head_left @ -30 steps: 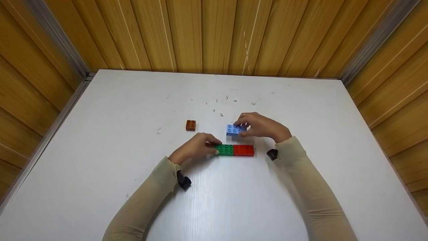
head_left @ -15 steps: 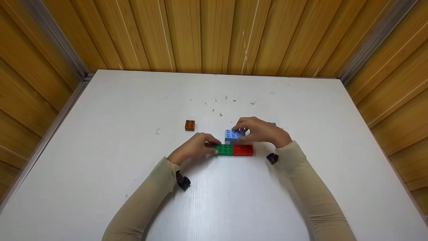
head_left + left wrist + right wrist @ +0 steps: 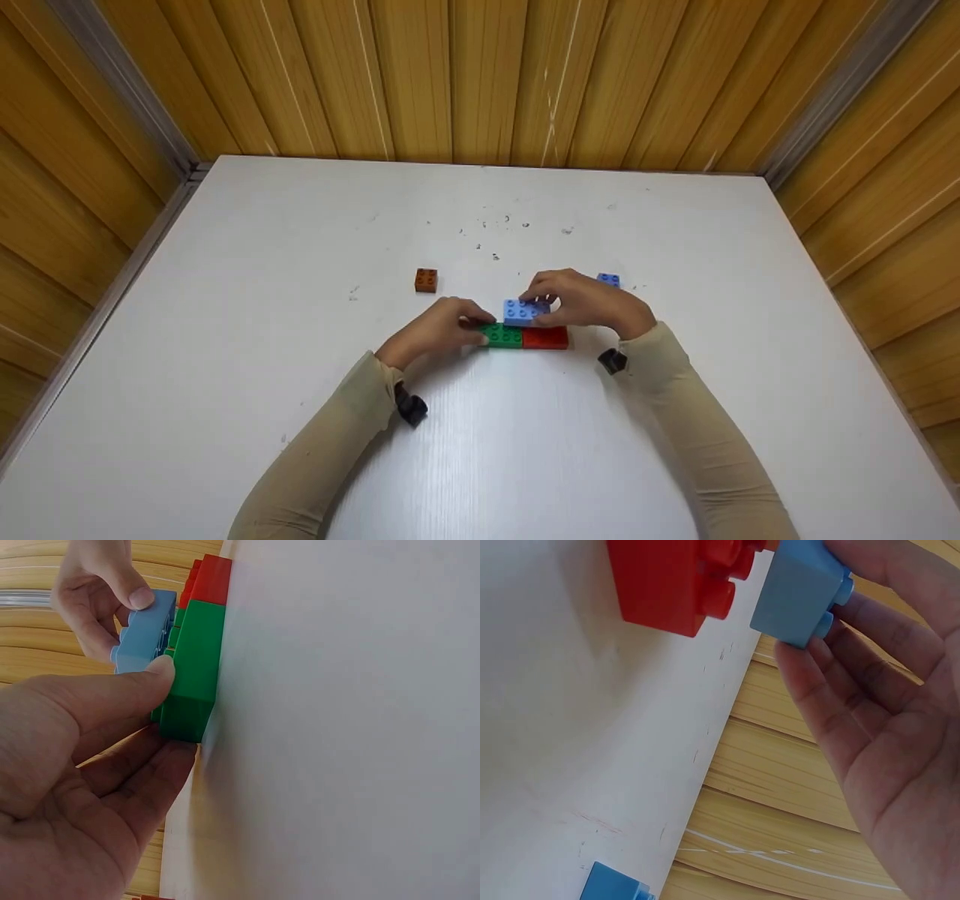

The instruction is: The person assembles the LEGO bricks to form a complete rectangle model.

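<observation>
Light blue brick (image 3: 517,313) held just above the green brick (image 3: 504,337) and red brick (image 3: 547,340).
Right hand (image 3: 583,298) pinches the blue one, studs up; left hand (image 3: 448,325) grips the green, end to end with the red on the table (image 3: 510,450). Likely best: square it over the join, brace both lower bricks, press evenly.

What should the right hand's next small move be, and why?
Probably lower the light blue brick across the seam between the green brick and the red brick. The right hand holds it above both, the right wrist view shows a gap over the red one, and the left hand grips the green one.
</observation>
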`<state>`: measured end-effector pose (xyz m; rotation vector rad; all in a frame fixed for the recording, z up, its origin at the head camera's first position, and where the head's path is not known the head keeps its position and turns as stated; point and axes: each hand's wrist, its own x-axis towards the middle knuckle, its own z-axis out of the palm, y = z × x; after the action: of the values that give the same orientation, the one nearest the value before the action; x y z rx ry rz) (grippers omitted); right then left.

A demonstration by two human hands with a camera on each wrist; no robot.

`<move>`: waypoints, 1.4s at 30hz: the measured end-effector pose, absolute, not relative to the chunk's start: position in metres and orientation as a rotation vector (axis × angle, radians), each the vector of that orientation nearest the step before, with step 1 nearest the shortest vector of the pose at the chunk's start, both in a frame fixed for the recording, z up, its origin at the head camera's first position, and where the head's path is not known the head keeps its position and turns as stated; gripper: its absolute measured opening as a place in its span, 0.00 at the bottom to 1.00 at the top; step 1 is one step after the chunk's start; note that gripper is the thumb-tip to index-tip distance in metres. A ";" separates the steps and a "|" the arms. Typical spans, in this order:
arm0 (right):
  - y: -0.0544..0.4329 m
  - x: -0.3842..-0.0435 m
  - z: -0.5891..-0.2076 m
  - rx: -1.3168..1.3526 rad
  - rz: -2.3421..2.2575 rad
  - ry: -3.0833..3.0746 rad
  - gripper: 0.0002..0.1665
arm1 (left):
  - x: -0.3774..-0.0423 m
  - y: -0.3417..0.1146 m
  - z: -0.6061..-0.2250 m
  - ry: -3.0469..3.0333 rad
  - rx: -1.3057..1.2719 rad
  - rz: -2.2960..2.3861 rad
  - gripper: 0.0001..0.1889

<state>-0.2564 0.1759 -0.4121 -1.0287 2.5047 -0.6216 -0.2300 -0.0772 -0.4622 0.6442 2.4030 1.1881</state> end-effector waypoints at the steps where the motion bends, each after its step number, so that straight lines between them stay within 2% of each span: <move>1: 0.176 -0.256 -0.412 -1.022 -0.621 2.500 0.21 | -0.230 -0.077 -0.462 2.403 0.642 1.187 0.17; 42: 0.173 -0.238 -0.415 -1.087 -0.570 2.504 0.22 | -0.231 -0.077 -0.461 2.406 0.655 1.157 0.18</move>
<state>-0.2384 0.1727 -0.4146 -1.0867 2.5040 -0.5697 -0.2307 -0.0766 -0.4611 0.6547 2.4056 1.1572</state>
